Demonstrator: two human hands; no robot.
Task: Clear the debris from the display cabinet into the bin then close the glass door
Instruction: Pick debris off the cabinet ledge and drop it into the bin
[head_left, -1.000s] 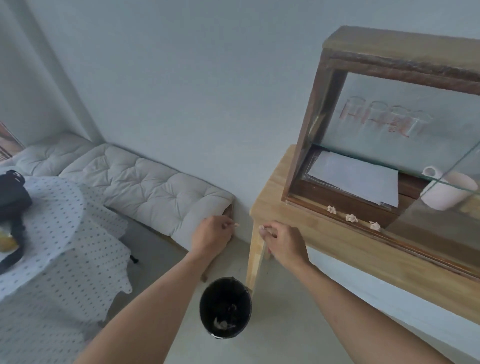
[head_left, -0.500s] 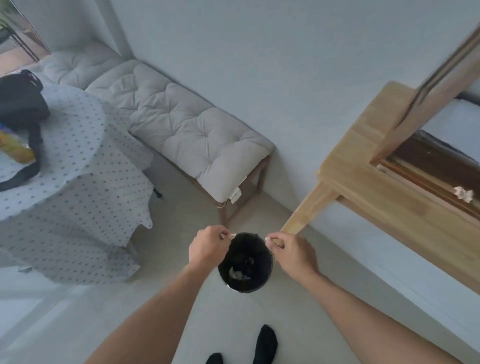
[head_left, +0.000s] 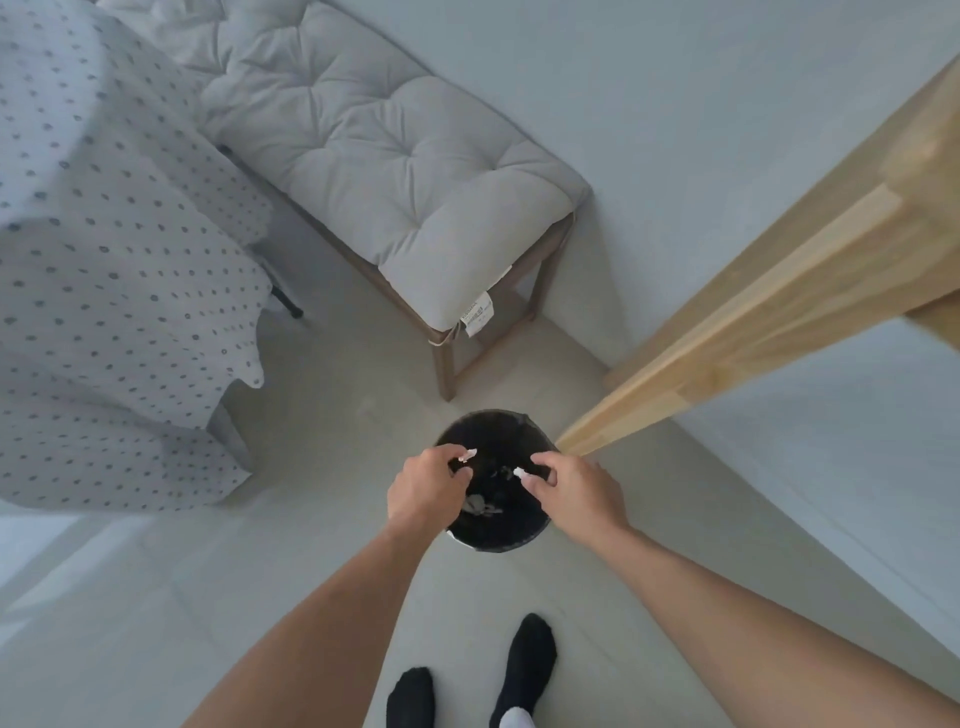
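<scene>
A round black bin (head_left: 491, 423) stands on the pale floor right below me, with pale scraps (head_left: 480, 505) lying at its bottom. My left hand (head_left: 423, 491) is over the bin's left rim, its fingertips pinching a small white piece of debris (head_left: 469, 455). My right hand (head_left: 576, 493) is over the right rim, pinching another small white piece (head_left: 518, 472). Both pieces hang above the bin's opening. The display cabinet is out of view.
The wooden table's leg (head_left: 691, 358) slants from the bin up to the right. A grey cushioned bench (head_left: 395, 171) stands against the wall behind the bin. A dotted tablecloth (head_left: 104, 270) hangs at the left. My two feet in black socks (head_left: 524, 670) are just below the bin.
My view has tilted down from the cabinet to the floor. Both hands, each still pinching a white piece, have come down from beside the table's corner to over the bin's opening.
</scene>
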